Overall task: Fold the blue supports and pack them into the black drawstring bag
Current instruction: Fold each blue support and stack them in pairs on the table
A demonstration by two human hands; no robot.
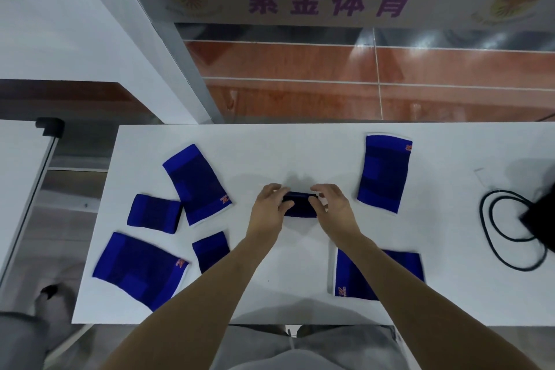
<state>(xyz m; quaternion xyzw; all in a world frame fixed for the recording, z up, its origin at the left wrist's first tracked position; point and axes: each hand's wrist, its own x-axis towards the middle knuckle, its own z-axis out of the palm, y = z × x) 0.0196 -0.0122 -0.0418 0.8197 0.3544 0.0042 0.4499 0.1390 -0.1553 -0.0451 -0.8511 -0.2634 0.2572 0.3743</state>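
Two hands meet over the middle of the white table (270, 144), and between them sits a small folded support (300, 204), dark blue and squashed into a short thick block. The left hand (270, 209) pinches its left end with thumb and curled fingers, and the right hand (335, 204) pinches its right end the same way. Far to the right of the right hand, at the frame edge, lies the black drawstring bag (540, 219); only a corner of it shows, so what is in it cannot be told. Its thin black cord (495, 234) sprawls in loose loops on the table just beside it. Left of the left hand, a flat support (196, 183) lies tilted, touching a smaller folded one (154, 213). Nearer the person, a wide flat support (139, 269) reaches close to the front left edge, and another small one (210, 249) is partly hidden under the left forearm. Beyond the right hand a flat support (384, 173) lies lengthwise, well apart from the rest, and one more (390, 276) lies under the right forearm. Each flat piece is knitted, rectangular, bright blue with a darker centre and orange lettering at one corner. Bare tabletop lies beyond the hands up to the far edge and between the right hand and the cord.
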